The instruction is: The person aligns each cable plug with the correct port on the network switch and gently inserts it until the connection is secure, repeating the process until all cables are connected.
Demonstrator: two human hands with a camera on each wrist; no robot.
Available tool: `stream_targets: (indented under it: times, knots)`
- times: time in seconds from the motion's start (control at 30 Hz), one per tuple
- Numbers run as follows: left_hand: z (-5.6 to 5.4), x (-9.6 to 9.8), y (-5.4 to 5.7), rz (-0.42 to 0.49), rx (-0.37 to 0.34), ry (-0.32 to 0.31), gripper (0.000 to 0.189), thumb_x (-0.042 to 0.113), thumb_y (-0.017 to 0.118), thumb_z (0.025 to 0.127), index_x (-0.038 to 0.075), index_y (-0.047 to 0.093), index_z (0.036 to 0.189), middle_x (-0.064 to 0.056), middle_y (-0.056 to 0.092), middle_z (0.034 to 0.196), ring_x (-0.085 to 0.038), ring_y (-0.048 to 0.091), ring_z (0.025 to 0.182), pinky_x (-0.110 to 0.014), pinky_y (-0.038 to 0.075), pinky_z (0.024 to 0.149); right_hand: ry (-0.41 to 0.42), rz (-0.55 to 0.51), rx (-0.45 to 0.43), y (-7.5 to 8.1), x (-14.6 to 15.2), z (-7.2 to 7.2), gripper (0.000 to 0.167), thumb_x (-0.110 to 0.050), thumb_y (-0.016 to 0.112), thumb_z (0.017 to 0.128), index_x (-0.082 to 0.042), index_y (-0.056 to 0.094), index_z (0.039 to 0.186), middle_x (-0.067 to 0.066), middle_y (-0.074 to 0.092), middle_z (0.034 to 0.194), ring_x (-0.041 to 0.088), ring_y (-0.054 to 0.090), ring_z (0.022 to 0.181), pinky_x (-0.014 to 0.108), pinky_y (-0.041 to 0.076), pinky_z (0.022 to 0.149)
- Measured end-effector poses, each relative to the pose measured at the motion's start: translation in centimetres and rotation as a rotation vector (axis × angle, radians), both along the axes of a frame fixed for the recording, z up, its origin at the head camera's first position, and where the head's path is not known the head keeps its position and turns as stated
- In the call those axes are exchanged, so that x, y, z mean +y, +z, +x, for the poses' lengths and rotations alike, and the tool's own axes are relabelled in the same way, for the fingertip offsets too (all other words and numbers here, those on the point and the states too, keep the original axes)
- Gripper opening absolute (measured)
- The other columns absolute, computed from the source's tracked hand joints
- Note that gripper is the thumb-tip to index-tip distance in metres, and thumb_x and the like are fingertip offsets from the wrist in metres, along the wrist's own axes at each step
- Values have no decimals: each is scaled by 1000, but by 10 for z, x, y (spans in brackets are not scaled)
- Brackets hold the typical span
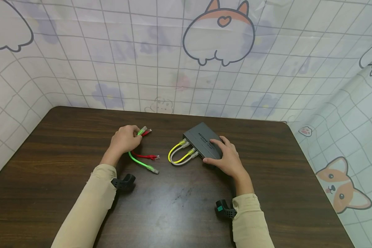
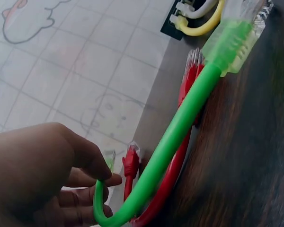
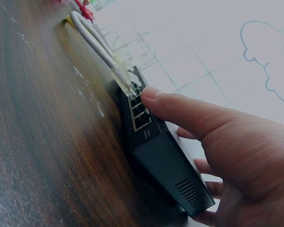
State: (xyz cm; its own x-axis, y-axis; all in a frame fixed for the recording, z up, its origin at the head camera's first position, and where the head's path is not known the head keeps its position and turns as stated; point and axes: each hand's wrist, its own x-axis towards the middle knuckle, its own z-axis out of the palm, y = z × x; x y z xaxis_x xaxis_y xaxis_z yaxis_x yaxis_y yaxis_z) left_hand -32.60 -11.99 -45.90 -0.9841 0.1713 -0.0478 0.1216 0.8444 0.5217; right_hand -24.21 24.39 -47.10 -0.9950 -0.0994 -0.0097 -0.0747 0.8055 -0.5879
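Note:
My left hand point(image 1: 124, 139) pinches the green Ethernet cable point(image 1: 139, 163) near its far plug, in the left wrist view between thumb and fingers. The cable bends in a U, its other clear plug point(image 2: 239, 35) pointing toward the switch. Alongside it lies a red Ethernet cable point(image 1: 144, 156), also bent, both plugs facing right. My right hand point(image 1: 230, 158) holds the grey Netgear switch point(image 1: 198, 132) at its near right end, thumb on the port side, fingers across the far side. A yellow cable point(image 1: 169, 155) and a white cable point(image 1: 179, 164) loop between ports on its front.
Bare ports point(image 3: 141, 118) show beside my right thumb. The dark wooden table point(image 1: 173, 206) runs back to a grid-patterned cloth point(image 1: 127, 69) with cartoon dogs. Black wrist cameras point(image 1: 124, 182) sit on both forearms, low over the table.

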Motion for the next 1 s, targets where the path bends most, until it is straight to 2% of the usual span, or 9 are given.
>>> stream_targets:
  times: [0.27, 0.5, 0.6, 0.77, 0.87, 1.0]
  knots:
    - [1, 11, -3, 173, 30, -100, 24, 19, 52, 97, 3, 67, 109, -9, 59, 80, -18, 44, 57, -30, 37, 53, -1, 4, 5, -1, 1, 0, 79, -48, 77, 78, -25, 43, 145, 13, 19, 160, 41, 24, 141, 64, 32, 102]
    - [4, 23, 0, 214, 20, -171, 26, 18, 51, 100, 3, 67, 116, -15, 65, 100, -23, 49, 76, -32, 40, 64, -4, 13, 8, -2, 1, -2, 78, -48, 76, 78, -26, 43, 145, 13, 19, 160, 41, 24, 141, 66, 30, 103]
    - [5, 28, -1, 303, -60, -199, 27, 17, 51, 100, 3, 67, 117, -16, 64, 92, -23, 50, 73, -32, 40, 64, -4, 14, 7, -2, 1, -2, 78, -49, 76, 78, -25, 43, 145, 13, 20, 160, 41, 24, 141, 66, 29, 103]
    - [8, 37, -3, 525, -292, -208, 31, 19, 47, 101, 0, 61, 122, -8, 56, 74, -19, 49, 64, -31, 41, 60, -4, 9, 8, -2, 2, -1, 78, -48, 77, 78, -25, 43, 145, 13, 20, 159, 42, 25, 141, 66, 29, 103]
    - [9, 41, -3, 645, -386, -205, 35, 19, 44, 102, -4, 56, 124, -7, 55, 76, -17, 50, 65, -29, 41, 58, -4, 8, 9, -2, 2, -2, 78, -48, 76, 78, -25, 43, 145, 13, 20, 159, 42, 25, 141, 66, 29, 103]
    - [11, 44, 0, 790, -449, -221, 37, 20, 43, 102, -10, 51, 124, -10, 55, 87, -13, 52, 65, -24, 39, 55, -5, 9, 9, -2, 2, -2, 78, -49, 76, 78, -26, 43, 145, 13, 20, 160, 42, 25, 141, 66, 28, 103]
